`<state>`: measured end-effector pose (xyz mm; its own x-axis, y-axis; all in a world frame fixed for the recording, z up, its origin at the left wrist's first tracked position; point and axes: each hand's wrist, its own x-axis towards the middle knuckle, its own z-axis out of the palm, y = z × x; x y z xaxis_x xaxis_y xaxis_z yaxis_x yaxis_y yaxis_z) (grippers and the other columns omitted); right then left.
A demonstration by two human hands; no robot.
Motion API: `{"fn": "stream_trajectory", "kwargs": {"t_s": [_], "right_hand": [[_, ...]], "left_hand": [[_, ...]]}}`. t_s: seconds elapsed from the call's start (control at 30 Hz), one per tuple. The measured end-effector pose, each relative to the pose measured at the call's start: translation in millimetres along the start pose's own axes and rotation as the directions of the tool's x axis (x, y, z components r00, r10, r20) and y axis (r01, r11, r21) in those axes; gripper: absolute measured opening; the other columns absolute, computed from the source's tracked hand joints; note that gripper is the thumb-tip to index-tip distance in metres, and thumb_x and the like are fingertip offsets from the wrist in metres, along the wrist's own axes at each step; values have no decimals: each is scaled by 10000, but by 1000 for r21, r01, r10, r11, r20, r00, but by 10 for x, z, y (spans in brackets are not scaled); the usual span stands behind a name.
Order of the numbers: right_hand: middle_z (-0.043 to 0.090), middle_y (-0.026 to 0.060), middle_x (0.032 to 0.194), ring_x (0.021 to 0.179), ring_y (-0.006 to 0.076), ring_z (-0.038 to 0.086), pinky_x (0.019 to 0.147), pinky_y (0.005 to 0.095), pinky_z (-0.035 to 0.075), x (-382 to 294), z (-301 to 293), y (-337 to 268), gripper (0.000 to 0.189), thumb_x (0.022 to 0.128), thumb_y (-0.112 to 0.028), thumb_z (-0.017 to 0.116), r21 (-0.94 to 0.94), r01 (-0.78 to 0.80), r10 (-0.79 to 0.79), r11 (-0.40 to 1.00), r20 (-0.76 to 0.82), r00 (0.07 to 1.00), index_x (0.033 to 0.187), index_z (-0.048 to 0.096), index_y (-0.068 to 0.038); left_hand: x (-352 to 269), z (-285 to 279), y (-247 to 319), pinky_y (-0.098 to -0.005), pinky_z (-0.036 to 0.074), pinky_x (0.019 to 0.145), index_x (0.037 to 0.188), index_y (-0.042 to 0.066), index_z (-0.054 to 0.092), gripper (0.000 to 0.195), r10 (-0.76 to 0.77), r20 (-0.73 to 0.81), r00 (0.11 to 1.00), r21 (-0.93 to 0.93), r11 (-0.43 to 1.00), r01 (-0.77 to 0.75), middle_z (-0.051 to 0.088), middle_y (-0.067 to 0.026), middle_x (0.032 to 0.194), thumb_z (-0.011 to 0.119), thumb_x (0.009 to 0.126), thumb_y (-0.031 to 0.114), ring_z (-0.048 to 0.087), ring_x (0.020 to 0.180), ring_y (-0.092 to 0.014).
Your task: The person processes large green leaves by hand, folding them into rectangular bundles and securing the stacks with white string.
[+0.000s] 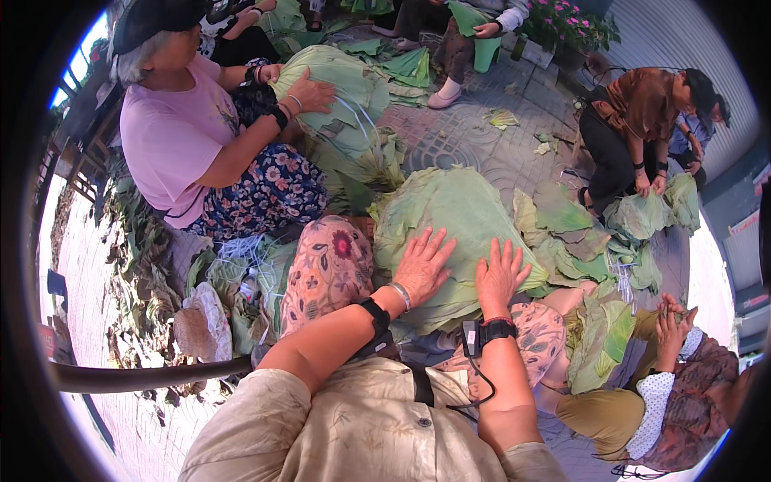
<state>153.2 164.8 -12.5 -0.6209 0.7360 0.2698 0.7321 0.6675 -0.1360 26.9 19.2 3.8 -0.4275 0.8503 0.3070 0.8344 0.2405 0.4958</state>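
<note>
A stack of large, pale green leaves (449,205) lies across my lap, its ribbed stem ends gathered towards the right. My left hand (423,268) rests on the stack with its fingers spread, a metal bangle at the wrist. To its right, my right hand (501,274) presses the leaves near their gathered end, fingers apart. Both palms face down and neither hand grips anything. What lies under the stack is mostly hidden; my flower-patterned trousers (328,271) show on either side of it.
Another person (181,129) at the upper left handles a similar leaf stack (337,81). More people sit at the right and top. Loose leaves (563,241) lie to my right. White strings (241,256) and a straw hat (196,333) are at the left. A dark bar (156,375) crosses the lower left.
</note>
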Motion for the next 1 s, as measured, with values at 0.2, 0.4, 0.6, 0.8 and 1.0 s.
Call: {"fn": "stream_trajectory", "kwargs": {"t_s": [0.2, 0.4, 0.6, 0.8, 1.0], "right_hand": [[389, 120, 1385, 1310, 330, 279, 1068, 579, 100, 94, -161, -101, 497, 794, -284, 581, 10, -24, 22, 1000, 149, 989, 1259, 505, -128], [494, 124, 1291, 1208, 295, 421, 1020, 516, 246, 773, -190, 75, 455, 788, -277, 592, 211, -107, 97, 972, 57, 994, 1189, 543, -68], [626, 101, 953, 929, 286, 549, 894, 486, 336, 1124, -49, 87, 362, 745, -276, 648, 390, -206, 113, 898, 249, 962, 1039, 616, -67], [563, 91, 854, 884, 295, 543, 785, 393, 428, 1087, -185, -37, 221, 697, -69, 634, 591, 47, -83, 806, 34, 996, 914, 599, -52], [551, 123, 849, 865, 337, 535, 745, 421, 446, 846, -567, -248, 152, 697, -12, 546, 670, 323, -517, 669, 106, 850, 844, 557, -47]], "left_hand": [[-53, 282, -127, -493, 183, 1069, 1356, 125, 384, 577, -56, 155, 986, 63, 997, 47, 316, -152, 1420, 547, 851, 352, 244, 1318, -371], [238, 76, -14, -482, 278, 965, 1090, 78, 548, 391, -94, 130, 987, -20, 995, 98, 463, -129, 1228, 599, 800, 335, 394, 1137, -330], [301, 244, -52, -478, 312, 977, 957, 20, 556, 328, -26, 26, 999, -68, 997, 28, 447, -166, 1247, 677, 734, 228, 385, 1172, -364], [298, 286, 13, -503, 262, 1037, 1180, 51, 498, 500, -86, 33, 996, -135, 987, 90, 367, -212, 1345, 666, 731, 192, 299, 1269, -426], [336, 381, 29, -511, 277, 1009, 1174, 56, 525, 464, -64, 63, 996, 39, 997, 62, 417, -221, 1304, 615, 757, 237, 341, 1245, -407]]}}
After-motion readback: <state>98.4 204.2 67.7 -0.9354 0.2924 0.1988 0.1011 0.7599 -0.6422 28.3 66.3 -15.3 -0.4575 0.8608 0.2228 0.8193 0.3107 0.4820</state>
